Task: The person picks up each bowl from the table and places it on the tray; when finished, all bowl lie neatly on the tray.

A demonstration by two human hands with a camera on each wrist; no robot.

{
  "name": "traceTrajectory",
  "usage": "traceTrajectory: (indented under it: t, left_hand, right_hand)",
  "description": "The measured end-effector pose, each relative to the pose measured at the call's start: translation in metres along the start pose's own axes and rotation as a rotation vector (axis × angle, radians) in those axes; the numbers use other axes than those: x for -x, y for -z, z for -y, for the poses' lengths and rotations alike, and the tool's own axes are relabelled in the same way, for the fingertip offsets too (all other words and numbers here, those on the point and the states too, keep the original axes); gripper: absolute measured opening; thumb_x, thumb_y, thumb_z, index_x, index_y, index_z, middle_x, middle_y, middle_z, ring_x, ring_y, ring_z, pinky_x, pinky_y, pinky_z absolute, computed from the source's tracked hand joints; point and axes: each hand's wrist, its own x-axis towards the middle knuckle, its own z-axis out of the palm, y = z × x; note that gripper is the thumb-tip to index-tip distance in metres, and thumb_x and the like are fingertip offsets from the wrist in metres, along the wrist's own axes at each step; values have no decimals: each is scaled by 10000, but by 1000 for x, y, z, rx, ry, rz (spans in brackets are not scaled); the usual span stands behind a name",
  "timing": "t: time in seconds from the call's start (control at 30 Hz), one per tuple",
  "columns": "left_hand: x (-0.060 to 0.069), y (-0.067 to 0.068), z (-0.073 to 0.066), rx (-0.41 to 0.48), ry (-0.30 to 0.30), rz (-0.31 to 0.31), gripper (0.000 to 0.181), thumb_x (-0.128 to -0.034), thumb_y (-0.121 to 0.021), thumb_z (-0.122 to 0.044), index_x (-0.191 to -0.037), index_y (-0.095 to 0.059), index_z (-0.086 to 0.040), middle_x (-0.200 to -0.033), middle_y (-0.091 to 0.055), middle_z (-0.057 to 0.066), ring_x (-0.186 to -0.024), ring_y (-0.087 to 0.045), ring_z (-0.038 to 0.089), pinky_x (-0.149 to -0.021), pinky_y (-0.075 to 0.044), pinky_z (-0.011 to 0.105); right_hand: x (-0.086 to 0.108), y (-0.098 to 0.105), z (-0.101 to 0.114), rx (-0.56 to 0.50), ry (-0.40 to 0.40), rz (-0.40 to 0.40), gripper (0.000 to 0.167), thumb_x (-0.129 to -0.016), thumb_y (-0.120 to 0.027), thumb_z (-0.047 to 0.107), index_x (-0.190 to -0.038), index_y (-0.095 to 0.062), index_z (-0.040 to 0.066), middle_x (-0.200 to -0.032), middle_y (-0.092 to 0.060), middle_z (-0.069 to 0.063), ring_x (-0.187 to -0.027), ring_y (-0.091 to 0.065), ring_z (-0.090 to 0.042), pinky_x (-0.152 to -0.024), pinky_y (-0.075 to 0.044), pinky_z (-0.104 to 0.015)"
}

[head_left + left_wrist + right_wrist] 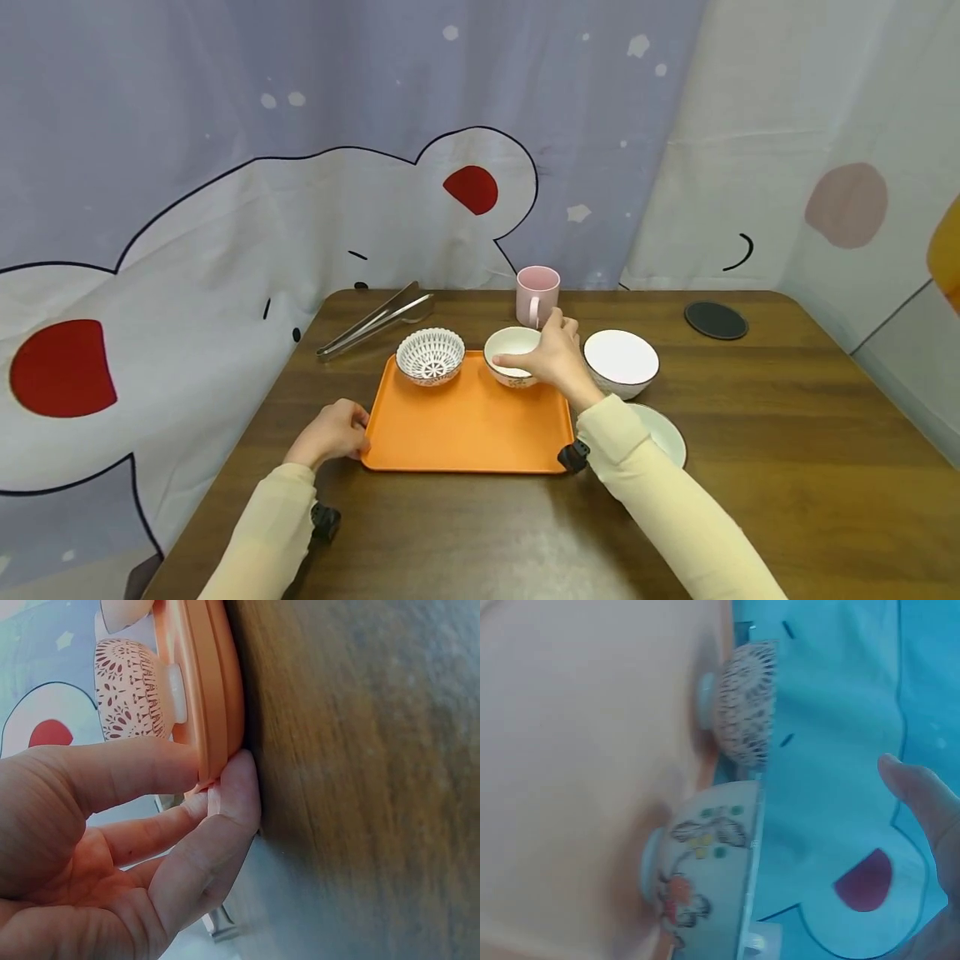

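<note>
My left hand (333,432) pinches the left edge of an orange tray (465,433), thumb on the rim and fingers beneath it in the left wrist view. On the tray's back right sits a cream bowl (501,342) with a floral outside. Above that bowl is my right hand (553,354), its thumb spread. In the right wrist view a gap shows between the thumb (915,791) and the floral bowl (709,862). A white bowl with a dark openwork pattern (431,357) stands at the tray's back left corner.
Behind the tray are metal tongs (378,321) and a pink mug (537,292). To its right stand a white bowl (621,358) and a pale plate (663,433), partly behind my right sleeve. A dark round coaster (716,320) lies at the back right.
</note>
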Motion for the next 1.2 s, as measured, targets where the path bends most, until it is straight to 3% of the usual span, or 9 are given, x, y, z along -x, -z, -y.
traceTrajectory:
  t: [0.23, 0.43, 0.63, 0.83, 1.2]
  left_hand:
    - [2, 2, -2, 4, -25, -1, 285, -685, -635, 92, -966, -589, 104, -717, -600, 109, -590, -612, 166, -590, -578, 319]
    - [4, 4, -3, -13, -31, 0, 292, -684, -637, 82, -971, -585, 109, -722, -614, 108, -602, -625, 170, -602, -581, 327]
    - [4, 4, -5, -21, -10, 8, 305, -698, -646, 78, -993, -577, 110, -746, -602, 111, -619, -620, 177, -614, -581, 325]
    - [2, 4, -3, -18, -18, 11, 311, -694, -647, 71, -993, -573, 111, -736, -603, 109, -600, -618, 167, -606, -574, 324]
    - [1, 3, -1, 1, -20, 19, 307, -700, -656, 75, -993, -575, 111, -745, -596, 111, -613, -614, 166, -610, -582, 326]
  right_hand:
    - [24, 17, 0, -33, -4, 28, 1260, -626, -876, 474, -1502, -154, -72, -1476, -292, -311, -1328, -382, -402, -1092, -373, -530]
    - [40, 26, -4, -52, 27, 35, 1255, -645, -873, 450, -1509, -135, -83, -1484, -316, -288, -1315, -429, -401, -1095, -374, -512]
    - [50, 37, -13, -6, 71, 41, 1187, -653, -866, 461, -1481, -217, -90, -1481, -359, -279, -1330, -418, -420, -1091, -375, -524]
    - [60, 45, -26, -1, 62, 51, 1081, -672, -853, 456, -1436, -301, -73, -1448, -401, -262, -1293, -446, -420, -1064, -392, -532]
    - [80, 62, -43, 40, 70, 51, 1087, -686, -843, 435, -1452, -277, -89, -1486, -374, -282, -1355, -386, -439, -1108, -335, -551]
